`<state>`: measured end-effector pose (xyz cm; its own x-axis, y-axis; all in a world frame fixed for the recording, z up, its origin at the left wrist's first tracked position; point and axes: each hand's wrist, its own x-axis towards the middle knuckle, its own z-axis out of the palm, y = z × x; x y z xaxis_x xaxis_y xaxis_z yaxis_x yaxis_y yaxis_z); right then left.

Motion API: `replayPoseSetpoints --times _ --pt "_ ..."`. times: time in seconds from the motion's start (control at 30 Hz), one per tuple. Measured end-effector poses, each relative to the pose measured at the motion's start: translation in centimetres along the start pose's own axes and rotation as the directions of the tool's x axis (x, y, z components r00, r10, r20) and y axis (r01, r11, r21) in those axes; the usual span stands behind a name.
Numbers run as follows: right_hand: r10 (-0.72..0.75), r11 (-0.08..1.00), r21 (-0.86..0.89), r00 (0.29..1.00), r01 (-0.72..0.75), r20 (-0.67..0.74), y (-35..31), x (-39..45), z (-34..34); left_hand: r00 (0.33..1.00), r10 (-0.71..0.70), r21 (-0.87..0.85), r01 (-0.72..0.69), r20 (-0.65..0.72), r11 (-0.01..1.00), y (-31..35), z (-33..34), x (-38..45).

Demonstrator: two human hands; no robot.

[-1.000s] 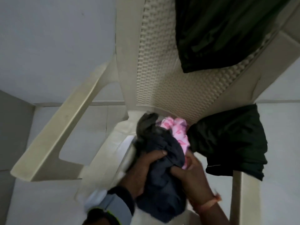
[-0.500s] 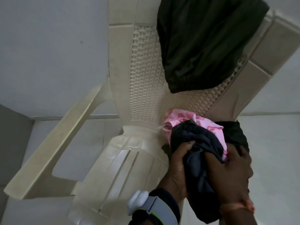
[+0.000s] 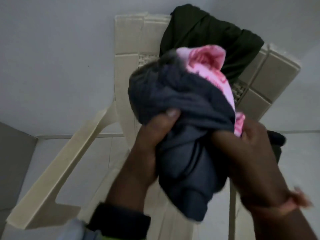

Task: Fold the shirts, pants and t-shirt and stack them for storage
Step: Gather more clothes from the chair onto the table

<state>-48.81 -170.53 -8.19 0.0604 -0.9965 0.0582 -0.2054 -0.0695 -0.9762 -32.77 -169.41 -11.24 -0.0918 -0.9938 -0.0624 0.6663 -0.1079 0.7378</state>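
Dark grey garment (image 3: 183,122) is bunched up in a loose bundle, held up in mid-air in front of the chair, centre of view. A pink patterned garment (image 3: 210,66) is bundled in with it, sticking out at the top and down the right side, touching the grey cloth. Can't tell what kind of clothing either piece is.

Left hand (image 3: 149,141) grips the grey bundle from the left, thumb pressed on top of the fabric, fingers hidden underneath. Right hand (image 3: 242,149) grips the bundle from the right, fingers curled into the cloth near the pink edge. Both hands hold the same bundle. Image is motion-blurred, finger detail is soft.

Left wrist has a dark cuff (image 3: 119,224) with something pale beside it, too blurred to tell. Right wrist has a pinkish band (image 3: 292,205).

Behind the bundle stands a cream plastic chair (image 3: 128,40), with woven-pattern back and an armrest (image 3: 57,174) running down-left. A dark green garment (image 3: 207,33) is draped over the top of the chair back. Another dark cloth (image 3: 277,139) shows just right of the right hand. Pale wall (image 3: 52,49) and light tiled floor (image 3: 303,170) around.
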Motion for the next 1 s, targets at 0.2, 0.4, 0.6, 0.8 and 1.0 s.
replayPoseSetpoints --times 0.2,0.4,0.6,0.8,1.0 --pt "-0.076 0.99 0.1 0.968 0.102 -0.24 2.6 8.6 0.9 0.991 0.119 0.461 -0.08 -0.057 0.884 2.4 1.1 8.5" --pt "0.118 0.827 0.559 0.991 -0.06 -0.069 4.3 8.8 2.4 0.938 0.254 0.768 0.019 -0.235 0.64 0.9 1.3 10.2" --pt "0.114 0.823 0.557 0.993 -0.114 0.035 3.2 9.5 4.5 0.987 0.067 0.502 0.016 -0.147 0.865 4.7 -0.4 10.2" --pt "-0.092 0.88 0.468 0.996 0.084 -0.005 -1.1 5.9 6.9 0.982 0.012 0.278 0.042 -0.189 0.96 7.4 -1.2 5.2" --pt "-0.203 0.852 0.503 0.978 0.147 0.057 -7.7 3.4 10.9 0.966 0.07 0.197 -0.02 -0.249 0.98 12.6 -1.7 -0.4"
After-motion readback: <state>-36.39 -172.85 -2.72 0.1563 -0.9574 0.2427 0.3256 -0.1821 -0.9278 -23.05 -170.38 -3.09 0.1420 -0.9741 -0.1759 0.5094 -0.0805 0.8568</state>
